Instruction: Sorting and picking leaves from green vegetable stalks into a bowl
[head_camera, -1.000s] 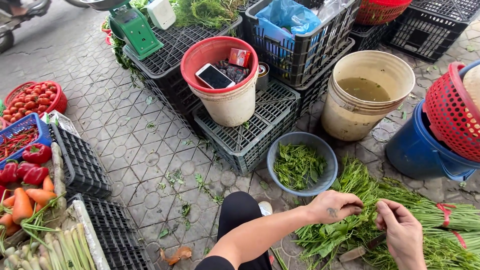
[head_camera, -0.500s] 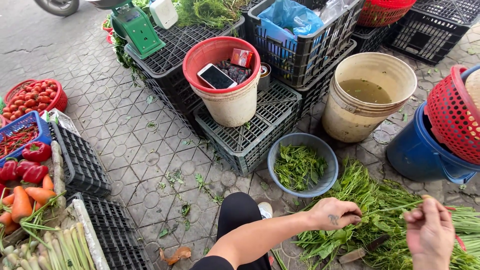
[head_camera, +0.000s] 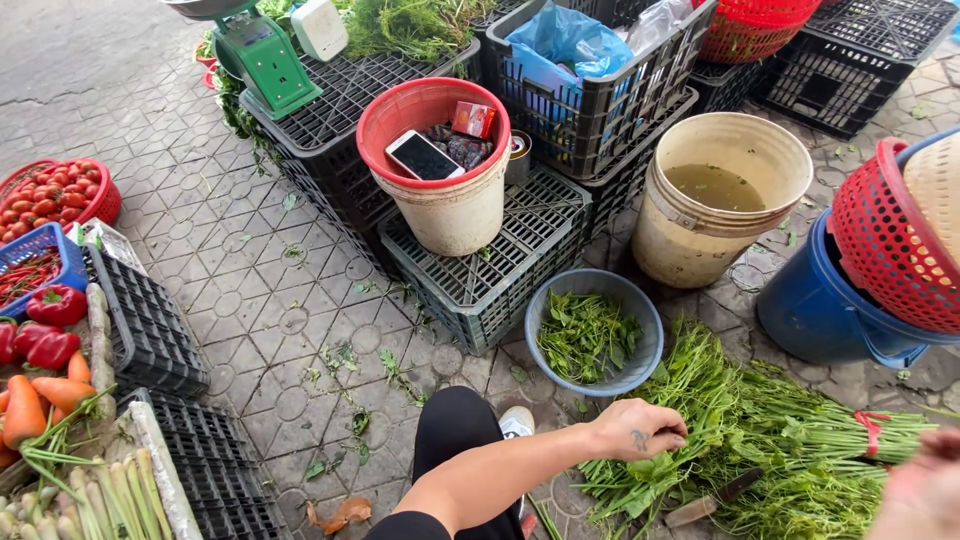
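My left hand pinches leafy green stems piled on the paved floor, just below the round blue basin. Right hand blurred at the edge, grip unclear.

The bowl of leaves sits between the crate behind it and the bundled greens, with the water bucket to its right.

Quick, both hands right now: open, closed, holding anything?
Left hand: closed on leafy green stems.
Right hand: blurred at the frame edge, cannot tell.
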